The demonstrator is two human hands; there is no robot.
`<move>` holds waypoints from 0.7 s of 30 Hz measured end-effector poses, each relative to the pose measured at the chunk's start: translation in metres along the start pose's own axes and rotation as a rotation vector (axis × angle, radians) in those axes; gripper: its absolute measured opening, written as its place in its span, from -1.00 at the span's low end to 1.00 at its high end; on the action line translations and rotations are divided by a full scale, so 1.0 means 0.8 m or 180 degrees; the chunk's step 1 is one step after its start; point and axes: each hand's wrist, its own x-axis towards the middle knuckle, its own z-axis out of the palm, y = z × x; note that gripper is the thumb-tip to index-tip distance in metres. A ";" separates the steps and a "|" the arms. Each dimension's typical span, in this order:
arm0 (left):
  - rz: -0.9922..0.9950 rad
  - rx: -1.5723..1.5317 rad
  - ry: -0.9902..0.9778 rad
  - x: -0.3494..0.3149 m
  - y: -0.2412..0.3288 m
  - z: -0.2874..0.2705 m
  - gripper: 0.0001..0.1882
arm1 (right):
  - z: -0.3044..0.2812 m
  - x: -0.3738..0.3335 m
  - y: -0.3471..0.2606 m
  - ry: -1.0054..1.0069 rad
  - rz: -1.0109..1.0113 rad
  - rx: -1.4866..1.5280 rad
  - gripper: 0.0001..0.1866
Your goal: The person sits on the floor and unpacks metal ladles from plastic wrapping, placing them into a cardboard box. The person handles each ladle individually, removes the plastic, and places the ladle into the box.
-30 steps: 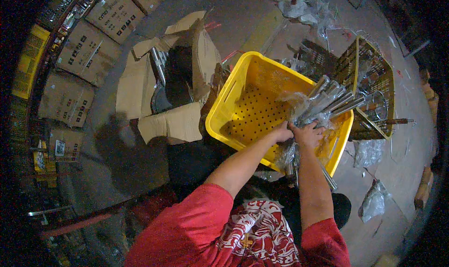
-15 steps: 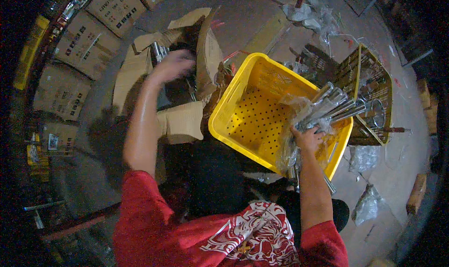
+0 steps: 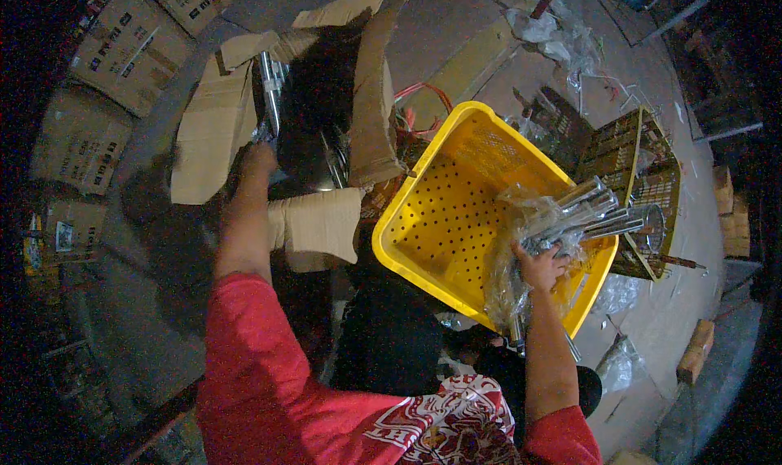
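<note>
My left hand (image 3: 259,154) reaches into an open cardboard carton (image 3: 208,135), at the lower end of some shiny metal tubes (image 3: 270,94) leaning on its left wall. Its fingers are in shadow, so whether they grip a tube is hidden. On the right, a yellow plastic basket (image 3: 476,306) with a perforated bottom stands tilted toward me. A bundle of chrome tubes (image 3: 582,208), partly wrapped in clear plastic film (image 3: 507,290), lies across its right rim. My right hand (image 3: 542,265) is closed over this bundle, thumb on the left side.
Behind the basket's right side stands a dark yellow wire-like crate (image 3: 631,151). Crumpled clear plastic (image 3: 621,363) and a wooden block (image 3: 697,351) lie on the floor at right. Closed cartons (image 3: 126,50) are stacked along the left. Red strapping (image 3: 428,90) lies between carton and basket.
My left hand has moved down and toward the carton's left wall, to the lower end of the tubes. My right hand stays on the bundle. The view has shifted slightly.
</note>
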 end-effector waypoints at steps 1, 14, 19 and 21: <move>0.0039 0.0090 0.0022 -0.005 0.000 -0.001 -0.65 | 0.001 0.000 0.001 0.0019 -0.0002 0.0005 0.44; 0.0316 -0.0277 0.1681 -0.101 -0.050 -0.182 -0.57 | 0.011 0.006 0.007 0.0123 -0.0146 -0.0207 0.42; 0.0804 -0.2270 0.2212 -0.136 -0.040 -0.234 -0.40 | -0.009 -0.007 0.004 -0.0042 -0.0159 -0.0030 0.43; 0.0784 -0.2725 0.1972 -0.158 -0.013 -0.228 -0.36 | -0.012 -0.008 0.005 -0.0022 -0.0182 -0.0030 0.41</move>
